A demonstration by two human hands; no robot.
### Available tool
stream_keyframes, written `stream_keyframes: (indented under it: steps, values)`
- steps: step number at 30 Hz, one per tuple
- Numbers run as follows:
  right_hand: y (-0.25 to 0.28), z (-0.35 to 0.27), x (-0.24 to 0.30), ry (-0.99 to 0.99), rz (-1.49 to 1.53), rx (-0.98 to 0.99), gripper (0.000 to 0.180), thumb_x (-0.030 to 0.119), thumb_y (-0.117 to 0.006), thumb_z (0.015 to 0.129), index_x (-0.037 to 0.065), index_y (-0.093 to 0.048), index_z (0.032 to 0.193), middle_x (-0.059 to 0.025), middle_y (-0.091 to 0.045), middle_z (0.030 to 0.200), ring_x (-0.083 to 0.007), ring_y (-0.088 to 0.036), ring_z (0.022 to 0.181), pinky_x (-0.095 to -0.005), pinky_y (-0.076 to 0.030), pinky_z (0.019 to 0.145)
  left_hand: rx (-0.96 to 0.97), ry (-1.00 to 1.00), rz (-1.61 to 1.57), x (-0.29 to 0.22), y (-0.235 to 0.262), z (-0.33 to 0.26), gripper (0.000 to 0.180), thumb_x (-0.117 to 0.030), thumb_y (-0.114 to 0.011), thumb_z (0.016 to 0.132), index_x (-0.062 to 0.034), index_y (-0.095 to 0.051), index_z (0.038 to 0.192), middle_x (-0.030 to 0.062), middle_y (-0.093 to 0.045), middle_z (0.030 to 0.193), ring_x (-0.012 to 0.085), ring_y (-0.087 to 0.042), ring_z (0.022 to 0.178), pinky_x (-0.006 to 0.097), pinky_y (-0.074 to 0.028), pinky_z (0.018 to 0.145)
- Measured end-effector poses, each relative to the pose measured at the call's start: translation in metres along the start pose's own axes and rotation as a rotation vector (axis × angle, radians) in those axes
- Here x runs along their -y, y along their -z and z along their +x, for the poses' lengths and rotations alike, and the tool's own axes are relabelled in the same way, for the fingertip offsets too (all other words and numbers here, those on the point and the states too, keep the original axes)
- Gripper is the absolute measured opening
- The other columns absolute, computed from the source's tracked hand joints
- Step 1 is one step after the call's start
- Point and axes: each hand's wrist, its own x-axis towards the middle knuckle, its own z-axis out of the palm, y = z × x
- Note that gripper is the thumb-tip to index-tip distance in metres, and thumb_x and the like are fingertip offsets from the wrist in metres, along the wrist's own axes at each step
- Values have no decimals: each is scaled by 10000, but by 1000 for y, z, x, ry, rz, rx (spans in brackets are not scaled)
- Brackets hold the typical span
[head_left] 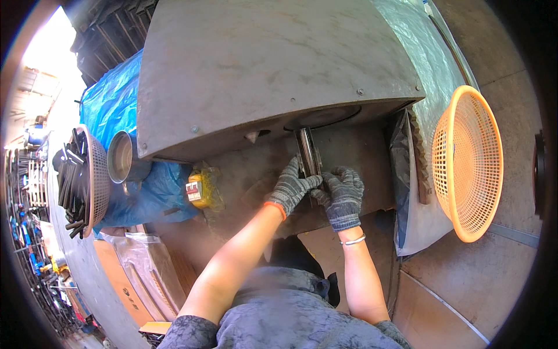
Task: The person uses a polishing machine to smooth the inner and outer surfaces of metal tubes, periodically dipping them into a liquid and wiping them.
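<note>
A shiny metal tube or bar (308,150) points away from me, its far end at the dark round disc (323,118) under the front edge of a large grey metal housing (273,58). My left hand (292,185), in a grey knit glove with an orange cuff, is closed round the tube's left side. On the right, my right hand (344,195), in a similar grey glove, grips the tube's near end with bent fingers. The gloves hide part of that end. A small pale cone-shaped tip (252,136) sticks out from the housing, left of the disc.
At right stands an orange plastic basket (459,174). Far left, a pale basket (100,180) holds several black rods (72,174) beside a metal pot (125,157). A yellow plastic-wrapped pack (203,189) lies by blue sheeting (145,195). Cardboard (119,279) leans lower left.
</note>
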Motion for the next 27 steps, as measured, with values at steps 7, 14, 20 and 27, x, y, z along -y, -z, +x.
stream_keyframes:
  steps: [7,14,20,27]
  values:
    - [-13,6,-15,50,27,158,378,362,-738,706,85,-688,959,-143,-616,1012,-333,-551,994,-474,-398,874,-1,26,20,1,2,3,403,-88,-705,814,-10,-557,1180,97,-652,1063,168,-592,943,312,-484,854]
    - [-13,8,-13,28,42,276,304,355,-696,765,75,-694,884,-153,-632,915,-339,-585,903,-460,-439,815,-14,22,101,-3,2,3,420,-92,-715,800,4,-552,1175,106,-655,1054,181,-601,938,316,-490,849]
    - [-12,15,-9,2,1,345,305,354,-699,766,67,-705,869,-160,-642,903,-357,-597,867,-449,-465,791,22,0,38,-2,3,3,501,-90,-752,768,-6,-532,1210,106,-635,1113,184,-579,997,319,-467,902]
    - [-14,11,-14,17,100,266,323,356,-700,768,43,-690,847,-179,-640,874,-368,-601,836,-461,-474,764,17,26,95,-7,2,1,502,-90,-740,780,-14,-529,1229,95,-632,1114,185,-575,1007,317,-458,917]
